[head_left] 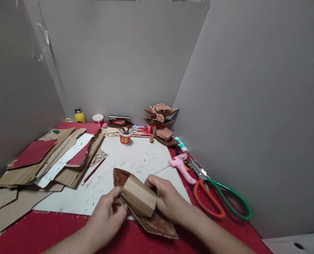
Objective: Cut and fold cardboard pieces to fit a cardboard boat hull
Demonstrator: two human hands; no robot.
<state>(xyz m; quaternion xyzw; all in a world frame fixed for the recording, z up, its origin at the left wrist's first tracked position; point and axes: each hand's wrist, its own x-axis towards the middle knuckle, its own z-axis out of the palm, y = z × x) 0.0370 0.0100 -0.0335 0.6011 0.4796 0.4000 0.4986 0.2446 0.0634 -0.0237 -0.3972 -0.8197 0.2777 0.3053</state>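
Note:
A brown cardboard boat (pixel 159 224) with pointed ends lies diagonally between my hands, over the near edge of the white sheet. On its middle sits an unpainted, folded cardboard cabin (pixel 139 195). My left hand (pixel 109 211) pinches the boat's left side beside the cabin, thumb and fingers close together. At the cabin's right end my right hand (pixel 163 195) has its fingers curled round the far side of the boat and cabin. Its fingertips are partly hidden behind the cabin.
Stacked cardboard pieces (pixel 51 158) cover the left side, with a pencil (pixel 93 171) beside them. A paint cup (pixel 125 137), sticks (pixel 110 131) and finished boats (pixel 162 114) stand at the back. A pink glue gun (pixel 183 169) and large scissors (pixel 208 190) lie at right.

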